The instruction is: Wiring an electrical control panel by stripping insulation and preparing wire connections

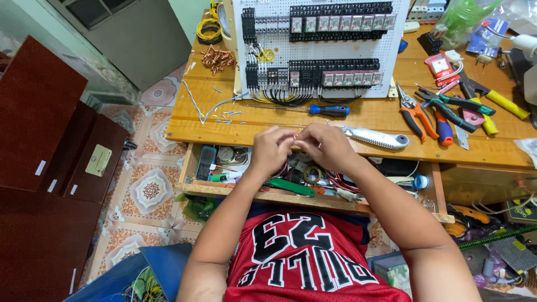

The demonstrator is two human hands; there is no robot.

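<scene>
Both hands meet fingertip to fingertip over the worktop [224, 126] edge: left hand [272, 150] and right hand [326, 146] each grip pinched on a thin copper wire [295, 136] running crosswise between them, equally near.

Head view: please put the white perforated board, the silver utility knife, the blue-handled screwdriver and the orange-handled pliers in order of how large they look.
1. white perforated board, by far the largest.
2. blue-handled screwdriver, longest of the tools but thin.
3. silver utility knife and orange-handled pliers: they look alike in size, so I do not rank them.
</scene>
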